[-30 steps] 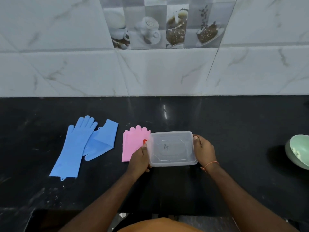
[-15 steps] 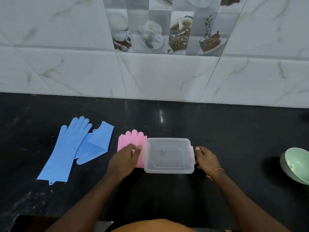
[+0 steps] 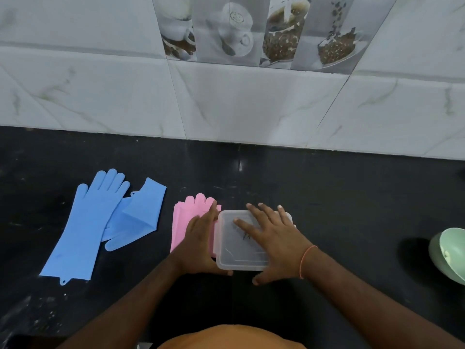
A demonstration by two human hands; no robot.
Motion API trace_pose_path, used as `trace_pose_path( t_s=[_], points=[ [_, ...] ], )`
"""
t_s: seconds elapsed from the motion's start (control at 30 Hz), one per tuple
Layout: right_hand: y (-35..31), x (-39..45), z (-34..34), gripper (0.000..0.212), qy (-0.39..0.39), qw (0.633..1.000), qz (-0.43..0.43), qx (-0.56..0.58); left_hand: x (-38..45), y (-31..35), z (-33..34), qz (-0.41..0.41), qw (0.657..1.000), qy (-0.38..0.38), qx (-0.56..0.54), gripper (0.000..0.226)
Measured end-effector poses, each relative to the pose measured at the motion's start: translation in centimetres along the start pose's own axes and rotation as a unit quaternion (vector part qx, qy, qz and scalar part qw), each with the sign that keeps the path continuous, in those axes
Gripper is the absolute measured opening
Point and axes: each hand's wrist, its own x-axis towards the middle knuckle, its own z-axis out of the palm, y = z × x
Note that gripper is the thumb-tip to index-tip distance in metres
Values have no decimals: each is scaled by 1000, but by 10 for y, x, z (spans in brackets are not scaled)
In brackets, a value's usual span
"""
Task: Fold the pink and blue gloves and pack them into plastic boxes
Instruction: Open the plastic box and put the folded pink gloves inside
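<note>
A clear plastic box point(image 3: 234, 260) with its lid on sits on the black counter in front of me. My right hand point(image 3: 274, 240) lies flat on the lid with fingers spread. My left hand point(image 3: 201, 243) rests against the box's left side, fingers straight, partly over the folded pink gloves point(image 3: 183, 217) that lie just left of the box. Further left lie two blue gloves: one point(image 3: 80, 227) stretched out flat, the other point(image 3: 141, 212) folded over and overlapping it.
A pale green bowl point(image 3: 450, 258) stands at the right edge of the counter point(image 3: 352, 210). A tiled wall point(image 3: 251, 104) runs along the back. The counter's front edge is close to my body.
My right hand has moved from the box's right end onto the lid, fingers spread. My left hand has shifted from the pink gloves to the box's left side. The view has tilted.
</note>
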Motion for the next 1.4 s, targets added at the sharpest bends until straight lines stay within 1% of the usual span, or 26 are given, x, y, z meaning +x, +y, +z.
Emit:
trace_pose_path(
  t_s=[0.07, 0.17, 0.23, 0.3, 0.37, 0.4, 0.47, 0.5, 0.57, 0.67, 0.73, 0.77, 0.8, 0.83, 0.87, 0.93, 1.0, 1.07, 1.17, 1.23, 1.33, 1.37, 1.4],
  points=[
    [0, 7, 1, 127, 0, 1000, 4, -3, 4, -1, 3, 4, 1000, 0, 17, 134],
    [0, 10, -2, 124, -8, 1000, -1, -11, 6, -2, 7, 13, 1000, 4, 15, 114],
    [-2, 7, -5, 123, -14, 1000, -8, -23, 1, -3, 10, 10, 1000, 7, 16, 111],
    [10, 19, -6, 122, -36, 999, -8, -1, 15, -14, 12, -2, 1000, -15, 6, 107],
    [8, 16, -9, 120, -38, 999, -20, -4, 8, -10, 13, -3, 1000, -15, 8, 101],
    [9, 15, -12, 118, -39, 999, -26, 2, 8, -9, 13, -4, 1000, -7, 17, 103],
    [13, 13, -22, 115, -63, 996, -40, 44, 6, -9, 13, -5, 999, 13, 37, 115],
    [16, 13, -30, 111, -75, 993, -46, 73, 7, -9, 13, -3, 999, 4, 37, 113],
    [25, 16, -46, 99, -85, 988, -50, 123, 10, -12, 14, 11, 1000, -13, 26, 100],
    [42, 25, -71, 70, -72, 979, -46, 187, 12, -17, 16, 0, 1000, -14, 9, 97],
    [56, 36, -81, 42, -31, 976, -55, 211, 13, -18, 17, -3, 1000, -6, 4, 99],
    [65, 42, -84, 29, 3, 976, -55, 213, 13, -16, 17, -5, 1000, -3, 12, 103],
    [73, 50, -87, 20, 40, 976, -49, 208, 13, -16, 18, -7, 1000, -1, 20, 109],
    [82, 59, -89, 17, 68, 976, -34, 203, 13, -17, 19, -11, 1000, -1, 20, 112],
    [90, 68, -90, 17, 82, 975, -13, 207, 14, -19, 20, -18, 1000, -5, 20, 111],
    [105, 88, -90, 22, 81, 968, 27, 236, 15, -22, 22, -31, 999, -11, 32, 101],
    [116, 108, -87, 28, 63, 965, 49, 251, 15, -19, 18, -47, 998, -22, 43, 99],
    [126, 126, -82, 32, 38, 965, 58, 252, 16, -18, 16, -60, 996, -45, 47, 91],
    [137, 151, -72, 35, -1, 967, 69, 244, 19, -15, 14, -104, 990, -96, 5, 85],
    [141, 163, -68, 36, -23, 970, 79, 230, 19, -14, 13, -105, 990, -90, -10, 91],
    [145, 175, -62, 37, -36, 971, 100, 212, 19, -5, 7, -97, 991, -88, -19, 98],
    [146, 179, -59, 36, -34, 971, 111, 211, 19, -5, 6, -92, 993, -69, -2, 103],
    [147, 181, -57, 36, -27, 970, 124, 209, 22, -6, 7, -74, 996, -22, 45, 106]
  ],
)
